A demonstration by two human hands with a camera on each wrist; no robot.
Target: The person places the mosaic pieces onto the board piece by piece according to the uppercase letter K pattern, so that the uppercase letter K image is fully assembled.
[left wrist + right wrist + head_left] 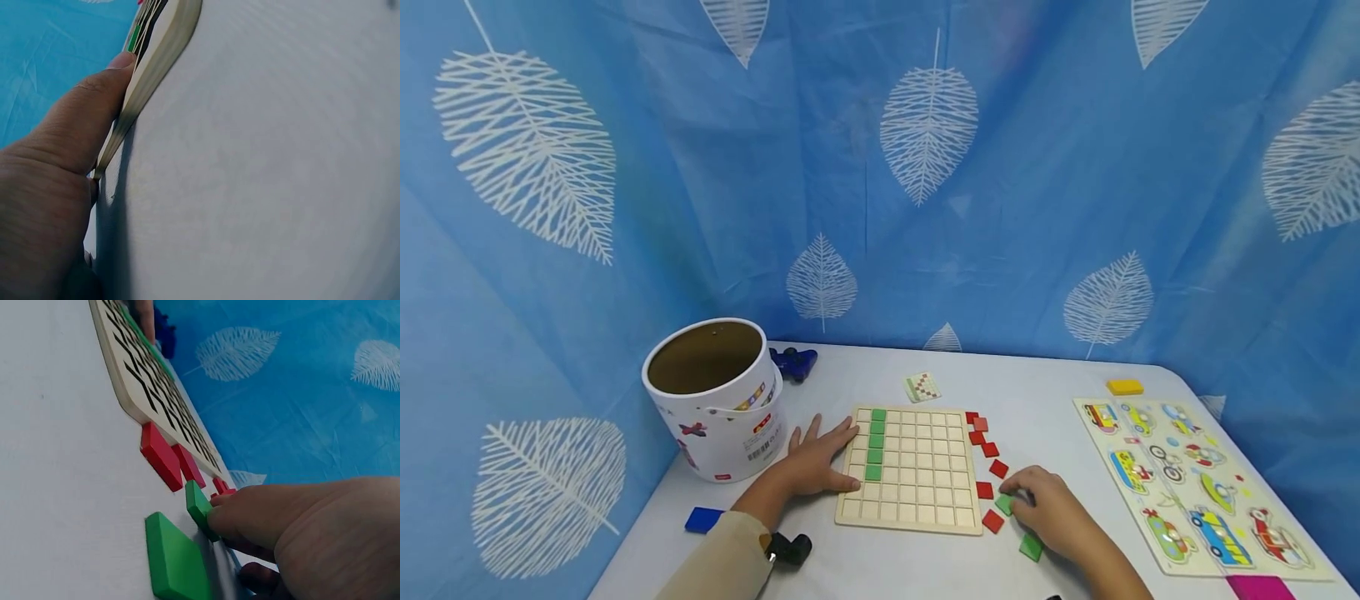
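Holding the wooden board (910,468) flat, the left hand (816,462) lies open against its left edge, with straight fingers on the table and the thumb pressed to the board's side. The right hand (1045,508) is just right of the board's near corner. Its fingers curl down and pinch a green tile (1004,504), which rests on the table, tipped up on one edge. Another green tile (1031,547) lies just beside it, nearer the person. A few red tiles (988,450) sit in a loose line along the board's right edge. On the board, five green tiles (876,442) already fill a column near its left side.

I think the pinched tile could slip, because only the fingertips hold its thin edge. If it drops, it may bump the red tiles and scatter them. The board could also slide if the left hand lifts off, and then the green column might jump out of its squares. A sleeve or wrist passing over the board could knock those tiles too. A big white bucket (718,400) stands left of the board, well out of the way.
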